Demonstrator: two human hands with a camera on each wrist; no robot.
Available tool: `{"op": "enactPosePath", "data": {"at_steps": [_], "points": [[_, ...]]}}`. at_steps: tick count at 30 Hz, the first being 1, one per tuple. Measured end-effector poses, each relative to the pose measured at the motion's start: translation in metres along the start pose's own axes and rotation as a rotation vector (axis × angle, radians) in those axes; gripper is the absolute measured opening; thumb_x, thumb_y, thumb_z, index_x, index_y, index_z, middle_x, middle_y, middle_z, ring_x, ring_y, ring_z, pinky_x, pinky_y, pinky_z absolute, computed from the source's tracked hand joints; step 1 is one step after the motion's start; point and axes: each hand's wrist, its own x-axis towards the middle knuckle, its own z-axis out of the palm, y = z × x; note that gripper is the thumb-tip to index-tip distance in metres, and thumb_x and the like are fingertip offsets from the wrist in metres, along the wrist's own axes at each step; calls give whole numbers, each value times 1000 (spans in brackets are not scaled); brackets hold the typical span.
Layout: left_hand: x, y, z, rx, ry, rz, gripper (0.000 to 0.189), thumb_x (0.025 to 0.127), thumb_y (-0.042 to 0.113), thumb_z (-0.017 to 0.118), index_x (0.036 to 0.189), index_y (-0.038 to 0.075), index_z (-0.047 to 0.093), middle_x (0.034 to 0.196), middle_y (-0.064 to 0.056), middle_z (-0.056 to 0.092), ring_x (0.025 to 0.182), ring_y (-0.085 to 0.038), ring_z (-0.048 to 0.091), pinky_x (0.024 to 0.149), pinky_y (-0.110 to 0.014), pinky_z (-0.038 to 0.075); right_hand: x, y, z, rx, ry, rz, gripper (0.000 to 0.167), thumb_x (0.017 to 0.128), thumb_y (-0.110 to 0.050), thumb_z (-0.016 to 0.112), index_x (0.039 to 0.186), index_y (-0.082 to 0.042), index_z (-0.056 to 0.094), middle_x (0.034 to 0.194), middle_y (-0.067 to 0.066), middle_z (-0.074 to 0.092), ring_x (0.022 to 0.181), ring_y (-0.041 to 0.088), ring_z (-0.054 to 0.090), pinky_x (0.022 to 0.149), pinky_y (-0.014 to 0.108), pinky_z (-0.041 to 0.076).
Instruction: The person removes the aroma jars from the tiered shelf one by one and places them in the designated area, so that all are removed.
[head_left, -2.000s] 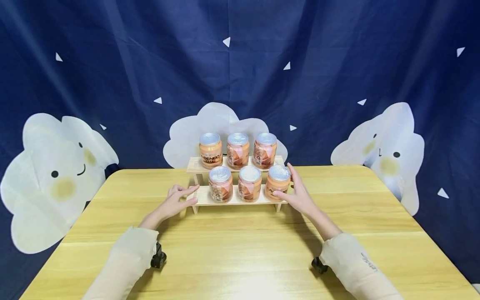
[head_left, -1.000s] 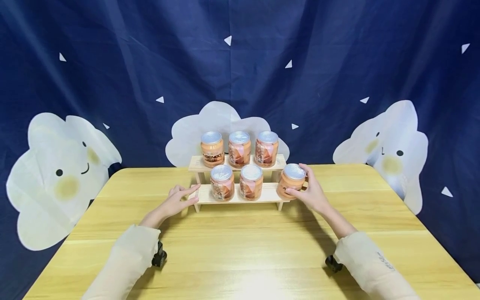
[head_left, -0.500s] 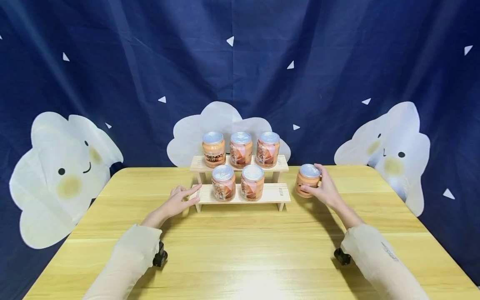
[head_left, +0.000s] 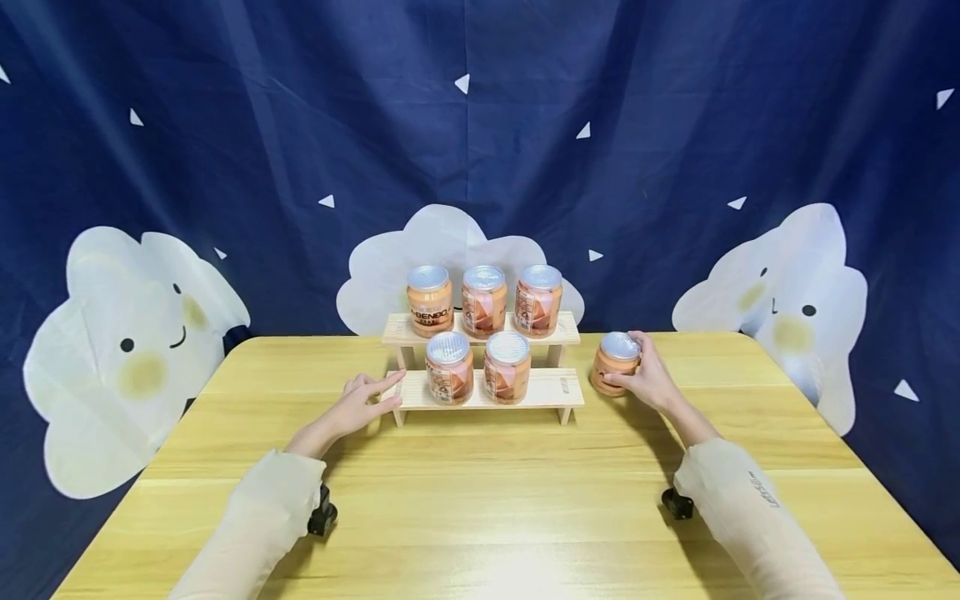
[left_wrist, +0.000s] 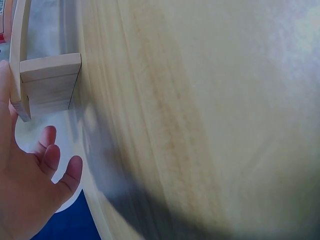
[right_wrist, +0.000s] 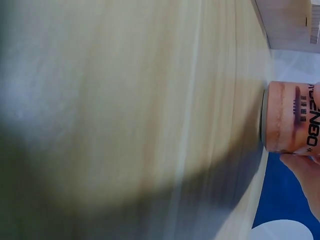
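In the head view, my right hand (head_left: 651, 379) grips an orange jar (head_left: 613, 367) with a silver lid, thumb in front and fingers at its far side. This jar stands upright at table level, right of a two-tier wooden stand (head_left: 551, 392). The right wrist view shows the jar's dark lettering (right_wrist: 306, 117) and part of the hand (right_wrist: 305, 175). My left hand (head_left: 356, 406) holds the left end of the lower tier with thumb and index finger; the other fingers (left_wrist: 50, 157) are loosely bent. Two jars (head_left: 450, 371) stand on the lower tier.
Three more jars (head_left: 483, 304) stand on the upper tier. The stand rests near the far edge of the wooden table (head_left: 480, 500). Behind it hangs a dark blue curtain (head_left: 480, 150) with white clouds.
The right hand has carried the jar rightward off the lower tier's right end and down to the table. The left hand stays at the stand's left end.
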Motion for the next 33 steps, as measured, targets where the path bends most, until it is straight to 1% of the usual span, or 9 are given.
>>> {"op": "enactPosePath", "data": {"at_steps": [5, 8, 13, 21, 26, 33], "points": [[1, -1, 0, -8, -6, -14, 56, 89, 35, 57, 138, 13, 40, 90, -11, 40, 84, -24, 30, 71, -33, 26, 3, 3, -1, -24, 2, -56, 78, 69, 5, 75, 127, 16, 24, 120, 37, 36, 109, 46, 39, 94, 55, 29], [2, -1, -1, -4, -8, -13, 56, 89, 34, 56, 138, 13, 40, 89, -11, 40, 83, -23, 29, 71, -32, 25, 6, 3, -1, -25, -4, -63, 76, 70, 5, 74, 127, 15, 25, 120, 37, 36, 111, 47, 36, 95, 56, 27], [2, -1, -2, -6, -18, -14, 56, 89, 34, 56, 139, 13, 40, 90, -12, 41, 84, -24, 30, 72, -33, 26, 9, 5, -1, -8, -32, -36, 78, 72, 4, 73, 131, 14, 22, 125, 38, 33, 117, 48, 32, 99, 57, 24], [2, -1, -1, 6, -24, -13, 57, 89, 35, 57, 139, 13, 40, 91, -9, 42, 86, -25, 32, 73, -34, 28, 15, 10, -4, 15, -64, -49, 80, 72, 8, 70, 132, 15, 19, 127, 40, 31, 118, 49, 32, 101, 58, 21], [3, 0, -2, 16, -33, -2, 57, 90, 36, 56, 139, 13, 40, 90, -9, 43, 85, -24, 32, 73, -35, 28, 18, 10, -5, 33, -84, -14, 82, 73, 7, 71, 135, 12, 18, 127, 38, 34, 119, 47, 34, 102, 56, 21], [2, 0, -3, 4, -39, -20, 58, 89, 36, 57, 139, 13, 39, 89, -8, 41, 85, -24, 31, 72, -33, 27, 19, 5, -5, 26, -121, 18, 84, 75, 1, 71, 138, 9, 16, 127, 37, 36, 117, 48, 36, 100, 56, 24]]}}
